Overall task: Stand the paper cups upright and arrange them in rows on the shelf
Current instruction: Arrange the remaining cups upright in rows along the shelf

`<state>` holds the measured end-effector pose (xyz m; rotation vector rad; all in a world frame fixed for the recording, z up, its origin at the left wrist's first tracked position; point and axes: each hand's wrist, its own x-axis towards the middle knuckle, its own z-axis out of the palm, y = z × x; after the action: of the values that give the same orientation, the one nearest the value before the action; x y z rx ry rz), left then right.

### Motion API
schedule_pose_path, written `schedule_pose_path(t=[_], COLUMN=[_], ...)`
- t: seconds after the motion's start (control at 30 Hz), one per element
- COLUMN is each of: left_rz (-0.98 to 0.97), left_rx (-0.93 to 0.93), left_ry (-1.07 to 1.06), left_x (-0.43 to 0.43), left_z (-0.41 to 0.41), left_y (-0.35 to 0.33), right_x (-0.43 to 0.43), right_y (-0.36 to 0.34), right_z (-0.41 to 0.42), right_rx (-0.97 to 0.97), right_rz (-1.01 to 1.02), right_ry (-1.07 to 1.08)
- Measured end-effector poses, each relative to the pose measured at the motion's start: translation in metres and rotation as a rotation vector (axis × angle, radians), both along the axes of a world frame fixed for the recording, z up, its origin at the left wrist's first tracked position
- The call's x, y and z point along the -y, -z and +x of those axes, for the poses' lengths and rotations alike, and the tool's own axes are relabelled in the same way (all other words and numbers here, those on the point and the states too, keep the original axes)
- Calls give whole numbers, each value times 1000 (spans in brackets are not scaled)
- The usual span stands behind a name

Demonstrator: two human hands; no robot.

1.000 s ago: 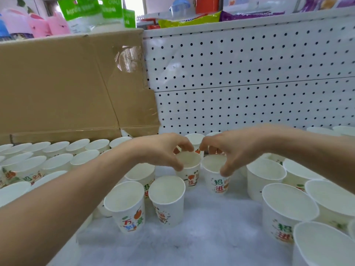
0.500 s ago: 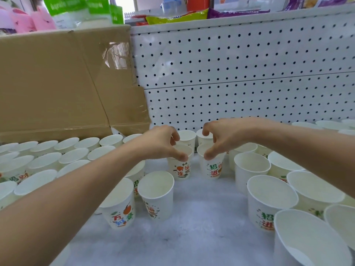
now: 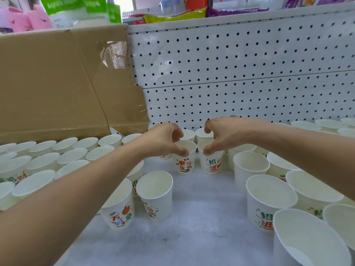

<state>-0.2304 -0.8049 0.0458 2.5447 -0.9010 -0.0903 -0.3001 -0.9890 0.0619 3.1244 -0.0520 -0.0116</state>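
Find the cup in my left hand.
Head view, centre: the cup stands upright on the shelf, pinched by the left hand, left of the second cup in the right hand.

Left grip [image 3: 163,140], right grip [image 3: 222,133], both pinched

**Two cups moved back**

Over the last second my left hand [image 3: 163,139] and right hand [image 3: 224,133], gripping the rims, took the left cup [image 3: 184,164] and right cup [image 3: 210,164] back along the shelf [image 3: 201,208]. They went from beside the near cups [image 3: 156,192] to just in front of the rear cups [image 3: 189,133] by the pegboard [image 3: 230,73].
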Motion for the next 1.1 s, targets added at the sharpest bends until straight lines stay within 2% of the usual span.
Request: schedule_pose_path(t=[0.13, 0.23, 0.4, 0.57, 0.73, 1.1], left_rz=[-50, -49, 260, 409, 393, 236], left_rx=[34, 123, 90, 71, 100, 88], left_ry=[-13, -55, -150, -178, -140, -64], left_x=[-12, -46, -100, -105, -97, -64], left_z=[-6, -14, -25, -27, -26, -3], left_y=[-9, -29, -38, -23, -18, -13], right_x=[0, -10, -51, -95, -101, -59], right_y=[2, -3, -17, -8, 1, -5], right_z=[-3, -8, -21, -31, -31, -46], right_rx=[77, 180, 0, -135, -98, -107], right_rz=[-54, -25, 318, 227, 169, 72], right_ry=[-26, -169, -427, -519, -517, -336])
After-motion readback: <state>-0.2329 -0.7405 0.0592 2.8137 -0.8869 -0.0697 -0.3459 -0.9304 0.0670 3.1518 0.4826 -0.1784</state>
